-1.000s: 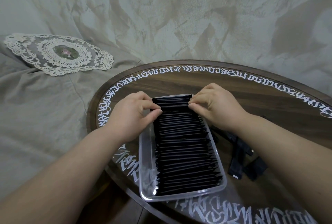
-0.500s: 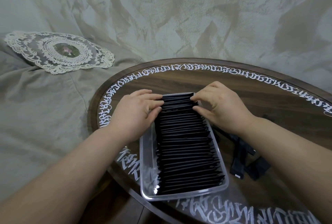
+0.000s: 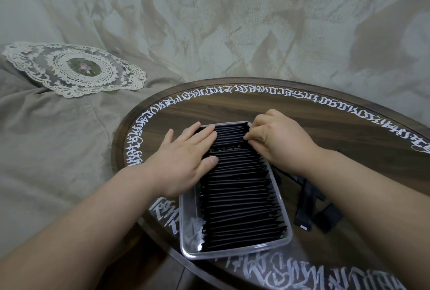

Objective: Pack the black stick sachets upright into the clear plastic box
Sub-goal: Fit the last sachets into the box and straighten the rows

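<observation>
While our flat left hand [image 3: 183, 164] presses glossy black sachets [image 3: 242, 199], our right hand [image 3: 277, 140] pinches one in the clear rectangular box [image 3: 186, 227] on the round wooden table [image 3: 302, 113].

The clear plastic box [image 3: 189, 227], a long rectangle with rounded corners, lies flat on the bench. Black stick sachets [image 3: 239, 199] stand on edge inside it, packed in one tight row along its length; one near the far end lies tilted, its printed face showing. A few loose sachets [image 3: 309, 206] lie on the bench just right of the box
</observation>
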Demonstrator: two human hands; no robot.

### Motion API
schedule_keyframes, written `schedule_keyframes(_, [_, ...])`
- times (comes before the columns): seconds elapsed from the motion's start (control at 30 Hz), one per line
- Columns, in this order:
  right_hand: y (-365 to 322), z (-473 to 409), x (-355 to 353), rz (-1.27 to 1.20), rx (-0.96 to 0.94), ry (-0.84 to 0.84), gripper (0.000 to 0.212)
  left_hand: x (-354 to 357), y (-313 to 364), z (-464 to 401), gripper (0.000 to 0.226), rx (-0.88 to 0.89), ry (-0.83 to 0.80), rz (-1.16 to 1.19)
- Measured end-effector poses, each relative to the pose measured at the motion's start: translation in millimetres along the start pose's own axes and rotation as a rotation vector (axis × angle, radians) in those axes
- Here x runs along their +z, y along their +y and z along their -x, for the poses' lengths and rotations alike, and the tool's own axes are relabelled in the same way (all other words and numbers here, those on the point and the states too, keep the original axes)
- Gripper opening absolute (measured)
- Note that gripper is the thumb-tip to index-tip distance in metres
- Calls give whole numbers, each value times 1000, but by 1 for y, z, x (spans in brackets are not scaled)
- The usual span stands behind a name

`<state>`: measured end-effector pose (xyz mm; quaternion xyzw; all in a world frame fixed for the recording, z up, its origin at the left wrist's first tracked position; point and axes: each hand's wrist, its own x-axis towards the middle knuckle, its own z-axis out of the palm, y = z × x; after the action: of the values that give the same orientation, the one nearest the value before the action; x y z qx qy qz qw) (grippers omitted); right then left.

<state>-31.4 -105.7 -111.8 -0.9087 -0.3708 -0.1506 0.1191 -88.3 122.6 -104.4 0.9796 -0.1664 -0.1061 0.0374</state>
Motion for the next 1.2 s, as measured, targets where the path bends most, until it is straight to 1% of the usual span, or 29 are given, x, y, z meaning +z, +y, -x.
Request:
schedule_keyframes(0.03, [-1,2,0,-1,-3,15,8,0,1,1,62,0,-9,-3])
schedule_keyframes(0.1, [-2,4,-3,-4,5,78,10,0,0,1,62,-16,29,18])
schedule_keyframes(0.13, [-3,4,-4,-11,23,82,17,-1,-1,0,62,-40,56,33])
schedule_keyframes(0.17, [-5,3,-6,-14,62,15,31,-1,-2,-1,62,-69,71,41])
schedule_keyframes(0.23, [-9,3,-8,-15,152,-254,62,0,0,-4,63,-118,49,26])
schedule_keyframes(0.27, [-10,3,-8,-11,178,-381,68,1,0,-5,63,-133,25,17])
schedule_keyframes(0.3, [-12,3,-7,-1,193,-479,69,1,1,-6,63,-142,7,17])
schedule_keyframes(0.33, [-14,3,-9,13,204,-536,68,1,2,-7,63,-147,-4,21])
schedule_keyframes(0.5, [-20,1,-17,106,190,-600,70,-1,4,-7,63,-156,-14,-1])
schedule_keyframes(0.73, [-22,4,-15,54,227,-608,76,1,3,-6,63,-162,-15,51])
schedule_keyframes(0.8, [-23,10,-17,-19,249,-560,76,2,4,-2,62,-152,8,76])
schedule_keyframes(0.93, [-34,34,-27,-257,364,-405,74,6,8,13,63,-141,94,139])
schedule_keyframes(1.07, [-57,59,-42,-438,431,-286,61,8,18,30,67,-160,136,192])
schedule_keyframes(1.13, [-68,64,-44,-488,463,-258,60,10,24,40,72,-169,134,198])
schedule_keyframes(1.2, [-76,64,-42,-505,489,-236,63,12,31,51,82,-154,118,192])
